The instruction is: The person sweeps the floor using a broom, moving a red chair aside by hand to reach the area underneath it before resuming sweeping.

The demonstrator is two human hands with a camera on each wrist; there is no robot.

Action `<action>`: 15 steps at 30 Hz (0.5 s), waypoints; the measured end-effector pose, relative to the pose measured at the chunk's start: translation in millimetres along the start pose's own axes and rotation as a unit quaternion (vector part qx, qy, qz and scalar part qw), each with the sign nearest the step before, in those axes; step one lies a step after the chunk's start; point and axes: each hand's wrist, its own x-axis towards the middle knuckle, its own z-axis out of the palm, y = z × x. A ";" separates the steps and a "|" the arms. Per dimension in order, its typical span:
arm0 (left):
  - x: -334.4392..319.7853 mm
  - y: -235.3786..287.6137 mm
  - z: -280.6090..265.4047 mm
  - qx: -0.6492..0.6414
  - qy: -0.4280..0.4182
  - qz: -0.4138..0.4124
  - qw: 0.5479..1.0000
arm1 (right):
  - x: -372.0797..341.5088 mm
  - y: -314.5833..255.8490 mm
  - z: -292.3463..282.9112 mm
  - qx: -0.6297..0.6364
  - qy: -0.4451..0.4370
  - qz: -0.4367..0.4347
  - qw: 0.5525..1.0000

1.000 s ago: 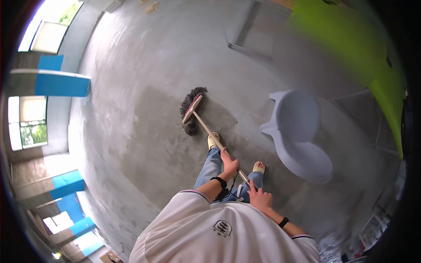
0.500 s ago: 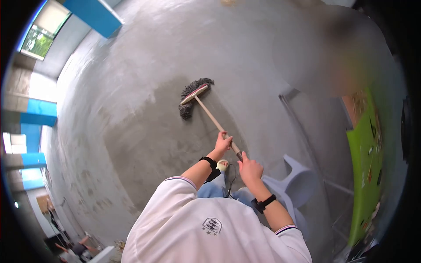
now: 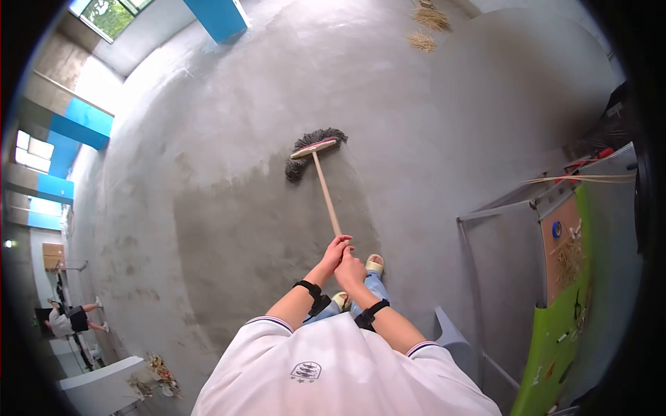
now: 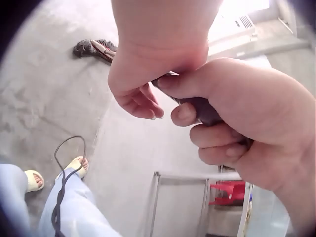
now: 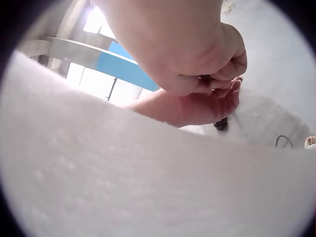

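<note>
A mop with a pale wooden handle (image 3: 323,187) reaches forward from my hands. Its dark string head (image 3: 320,137) lies spread on the concrete floor, at the far edge of a damp patch (image 3: 257,236). My right hand (image 3: 350,272) grips the dark end sleeve (image 4: 205,109) of the handle, with fingers and thumb wrapped round it in the left wrist view. Just ahead of it, my left hand (image 3: 333,255) loosely holds the handle, fingers half curled. In the right wrist view the left hand (image 5: 197,108) shows below the right hand (image 5: 192,54), and the white shirt hides much.
A grey plastic chair (image 3: 454,343) stands close on the right, beside a metal-legged table with a green board (image 3: 548,353). Straw bundles (image 3: 431,19) lie at the far right. Blue-banded pillars (image 3: 80,125) line the left. Another person (image 3: 73,319) is behind a white table (image 3: 104,381).
My left hand has slid back along the handle to meet my right hand. The mop head has turned and shifted slightly right in view. The chair has passed toward the lower right.
</note>
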 end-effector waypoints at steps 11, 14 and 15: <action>-50.6 28.5 61.8 -0.032 0.028 0.006 0.999 | -33.6 8.3 -68.7 0.016 -0.012 -0.010 1.000; -45.6 48.6 65.3 -0.064 0.040 -0.015 0.997 | -17.3 2.7 -66.8 0.030 -0.008 0.005 1.000; -46.7 54.1 70.2 -0.086 0.048 -0.018 0.995 | -18.4 2.5 -72.5 0.031 -0.008 0.004 0.999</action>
